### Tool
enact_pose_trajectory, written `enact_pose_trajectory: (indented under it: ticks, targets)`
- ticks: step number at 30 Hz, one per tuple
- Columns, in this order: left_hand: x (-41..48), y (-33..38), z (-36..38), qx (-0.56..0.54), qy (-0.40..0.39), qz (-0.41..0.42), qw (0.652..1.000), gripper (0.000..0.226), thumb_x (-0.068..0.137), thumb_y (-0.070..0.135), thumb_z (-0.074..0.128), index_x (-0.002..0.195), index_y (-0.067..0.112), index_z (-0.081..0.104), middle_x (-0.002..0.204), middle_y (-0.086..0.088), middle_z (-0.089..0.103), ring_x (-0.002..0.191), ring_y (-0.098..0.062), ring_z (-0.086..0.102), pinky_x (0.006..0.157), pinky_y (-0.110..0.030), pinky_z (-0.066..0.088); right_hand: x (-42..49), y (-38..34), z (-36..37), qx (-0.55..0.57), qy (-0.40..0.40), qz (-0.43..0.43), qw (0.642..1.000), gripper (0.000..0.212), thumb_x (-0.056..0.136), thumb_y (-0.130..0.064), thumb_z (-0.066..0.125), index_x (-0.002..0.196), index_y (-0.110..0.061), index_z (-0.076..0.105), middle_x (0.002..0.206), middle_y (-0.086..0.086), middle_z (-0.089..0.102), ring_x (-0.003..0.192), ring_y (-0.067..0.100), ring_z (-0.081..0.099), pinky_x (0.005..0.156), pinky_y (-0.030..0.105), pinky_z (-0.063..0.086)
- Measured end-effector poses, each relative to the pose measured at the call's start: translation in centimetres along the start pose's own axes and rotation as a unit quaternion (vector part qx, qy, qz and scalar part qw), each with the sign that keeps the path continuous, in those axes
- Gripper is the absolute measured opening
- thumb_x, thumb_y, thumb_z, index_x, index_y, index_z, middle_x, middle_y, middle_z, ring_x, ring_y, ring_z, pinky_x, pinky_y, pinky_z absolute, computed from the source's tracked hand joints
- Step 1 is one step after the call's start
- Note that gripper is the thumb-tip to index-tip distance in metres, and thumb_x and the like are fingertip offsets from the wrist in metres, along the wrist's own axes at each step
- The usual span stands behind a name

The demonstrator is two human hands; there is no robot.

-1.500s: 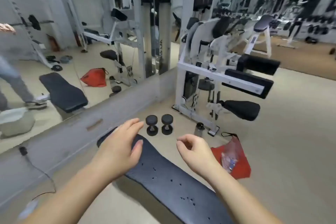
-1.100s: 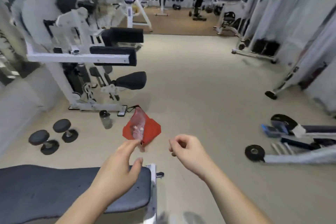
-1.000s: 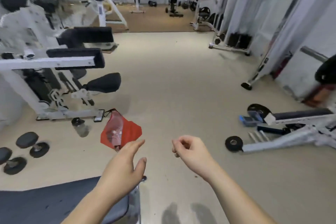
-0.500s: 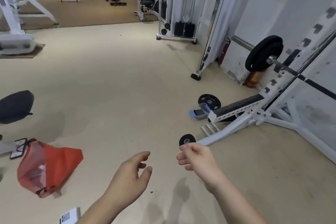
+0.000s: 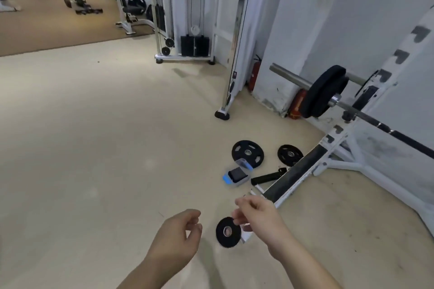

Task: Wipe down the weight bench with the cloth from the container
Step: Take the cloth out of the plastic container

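Step in hand: fetching the cloth; judging by the empty hands, no wiping has begun.
Container: small clear plastic box with blue trim (image 5: pixel 237 175) on the beige floor, lid tipped open, a dark folded cloth (image 5: pixel 236 173) inside.
Landmark: black padded weight bench on a white frame (image 5: pixel 296 173); the box lies just beside its near end, on the side away from the wall.
Plates: two black plates beyond the box, a smaller black plate (image 5: pixel 228 232) nearer the person.
Left hand (image 5: pixel 175 237): held low, grip loosely curled, holding nothing.
Right hand (image 5: pixel 257 217): fingers curled inward, thumb near forefinger; nothing visibly held, though the palm is turned away.
Next move: likely crouch and reach past the small plate to the box, pinch the cloth out, then carry it to the bench pad.
Change from half a second ago: the box and bench now sit closer and more central, and the red bag has left view.
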State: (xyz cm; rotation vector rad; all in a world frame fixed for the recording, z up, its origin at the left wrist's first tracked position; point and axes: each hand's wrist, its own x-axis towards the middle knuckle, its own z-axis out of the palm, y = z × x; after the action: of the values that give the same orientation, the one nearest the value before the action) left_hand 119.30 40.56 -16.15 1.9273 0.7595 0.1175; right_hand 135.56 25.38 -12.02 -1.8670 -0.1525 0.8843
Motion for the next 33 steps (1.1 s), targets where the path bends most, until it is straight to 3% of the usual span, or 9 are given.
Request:
enact_pose_trajectory:
  ticks: [4,9,14,18,23,29,33]
  targets:
    - [10.4,4.5,1.5,-0.003,-0.041,0.015,0.999,0.028,0.092,0.011,0.062,0.101,0.037,0.064,0.078,0.018,0.071,0.074,0.001,0.065,0.073,-0.013,0.049,7.5,-2.2,-4.5,0.073,0.058,0.033,0.995,0.021,0.102,-0.023,0.058,0.104,-0.01,0.073,0.089,0.011,0.081,0.075,0.019,0.074,0.069,0.032,0.059]
    - [24.8,7.2,5.3,0.037,-0.114,0.028,0.992,0.03,0.093,0.015,0.061,0.119,0.03,0.065,0.099,0.01,0.07,0.081,-0.003,0.065,0.076,-0.019,0.053,19.1,-2.6,-9.6,0.148,0.142,0.085,0.975,0.021,0.101,-0.02,0.057,0.103,-0.007,0.073,0.085,0.014,0.08,0.074,0.023,0.073,0.077,0.044,0.061]
    - [36.8,9.8,6.8,0.055,-0.154,0.01,0.986,0.032,0.095,0.022,0.059,0.123,0.038,0.06,0.11,0.015,0.064,0.089,-0.003,0.065,0.07,-0.016,0.05,29.7,-5.6,-12.9,0.168,0.151,0.112,0.968,0.022,0.102,-0.022,0.057,0.105,-0.007,0.072,0.089,0.018,0.079,0.074,0.025,0.072,0.083,0.05,0.062]
    - [45.5,11.6,5.7,0.089,-0.191,0.005,0.978,0.031,0.094,0.023,0.061,0.122,0.035,0.061,0.112,0.014,0.063,0.087,-0.001,0.064,0.069,-0.016,0.052,36.1,-8.9,-14.1,0.184,0.151,0.137,0.961,0.02,0.102,-0.02,0.056,0.106,-0.008,0.071,0.08,0.014,0.074,0.07,0.023,0.068,0.067,0.038,0.058]
    - [59.9,10.3,6.1,0.145,-0.244,0.024,0.959,0.033,0.094,0.025,0.061,0.125,0.032,0.061,0.111,0.018,0.062,0.088,0.0,0.065,0.075,-0.014,0.049,47.6,-10.1,-13.7,0.19,0.18,0.167,0.951,0.021,0.101,-0.023,0.057,0.104,-0.005,0.067,0.076,0.011,0.072,0.069,0.022,0.066,0.058,0.03,0.052]
    - [76.3,5.5,9.0,0.23,-0.348,0.033,0.908,0.037,0.095,0.027,0.057,0.132,0.027,0.059,0.116,0.014,0.06,0.092,-0.006,0.065,0.091,-0.025,0.052,61.7,-7.0,-10.3,0.205,0.236,0.242,0.918,0.019,0.1,-0.024,0.054,0.103,-0.012,0.069,0.083,0.009,0.072,0.071,0.023,0.068,0.067,0.035,0.056]
    - [83.1,2.0,12.4,0.277,-0.375,0.063,0.882,0.039,0.096,0.028,0.056,0.136,0.028,0.056,0.121,0.012,0.061,0.095,-0.006,0.063,0.091,-0.02,0.048,69.2,-3.2,-9.1,0.195,0.253,0.295,0.901,0.02,0.098,-0.026,0.054,0.103,-0.013,0.067,0.085,0.006,0.069,0.072,0.022,0.065,0.068,0.035,0.055]
